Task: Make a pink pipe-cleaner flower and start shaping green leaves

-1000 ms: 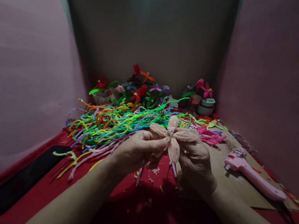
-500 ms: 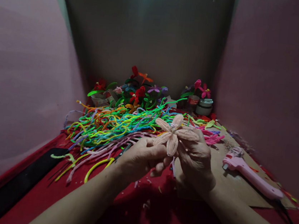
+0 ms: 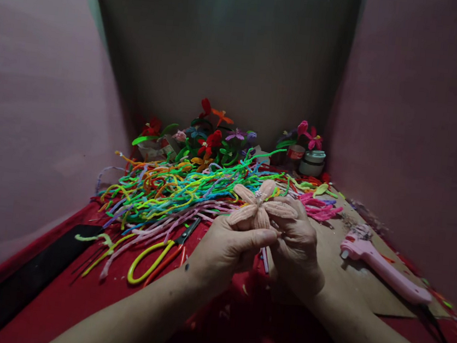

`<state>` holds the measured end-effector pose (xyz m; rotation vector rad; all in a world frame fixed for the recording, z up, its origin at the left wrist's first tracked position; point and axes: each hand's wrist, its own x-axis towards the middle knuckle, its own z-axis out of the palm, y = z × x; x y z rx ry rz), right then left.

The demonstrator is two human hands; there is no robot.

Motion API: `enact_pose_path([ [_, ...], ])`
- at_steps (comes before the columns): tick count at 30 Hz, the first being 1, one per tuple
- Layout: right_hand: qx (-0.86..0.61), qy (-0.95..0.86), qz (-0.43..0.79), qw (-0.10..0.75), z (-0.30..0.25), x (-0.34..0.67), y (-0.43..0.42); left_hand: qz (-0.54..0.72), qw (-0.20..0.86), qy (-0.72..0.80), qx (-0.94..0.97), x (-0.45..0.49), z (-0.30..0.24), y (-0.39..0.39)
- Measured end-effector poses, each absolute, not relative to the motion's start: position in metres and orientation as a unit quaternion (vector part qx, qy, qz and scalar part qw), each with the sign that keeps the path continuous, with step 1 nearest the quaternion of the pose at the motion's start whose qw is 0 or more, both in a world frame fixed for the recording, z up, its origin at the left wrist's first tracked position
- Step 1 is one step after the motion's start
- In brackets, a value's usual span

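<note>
A pale pink pipe-cleaner flower with several looped petals and a small whitish centre faces me, held up between my hands. My left hand is closed on it from below, its thumb lying across under the lowest petal. My right hand grips it from behind on the right, with some fingers hidden by the petals. The flower's underside is out of sight. To the left of my left hand, scissors with yellow and orange handles lie on the red cloth.
A heap of coloured pipe cleaners spreads behind my hands. Finished flowers and a lidded jar stand along the back wall. On the right, a pink glue gun rests on a brown board. A black strip lies left.
The flower has tipped back and shifted slightly left. My left hand has turned, its thumb now pressed across beneath the petals. More of the scissors shows.
</note>
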<state>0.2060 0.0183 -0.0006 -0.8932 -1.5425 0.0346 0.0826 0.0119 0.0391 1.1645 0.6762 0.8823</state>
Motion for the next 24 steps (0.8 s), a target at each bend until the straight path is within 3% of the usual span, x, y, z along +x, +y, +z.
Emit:
enact_pose_path([
  [9, -0.363, -0.672, 0.045, 0.644, -0.001, 0.206, 0.022, 0.438, 0.596, 0.296, 0.604, 0.084, 0.035, 0.014],
  [20, -0.371, -0.650, 0.062, 0.661, -0.003, 0.209, 0.024, 0.377, 0.749, 0.226, 0.495, 0.069, 0.036, 0.024],
  [24, -0.373, -0.658, 0.069, 0.651, -0.002, 0.209, 0.023, 0.392, 0.718, 0.229, 0.528, 0.064, 0.039, 0.033],
])
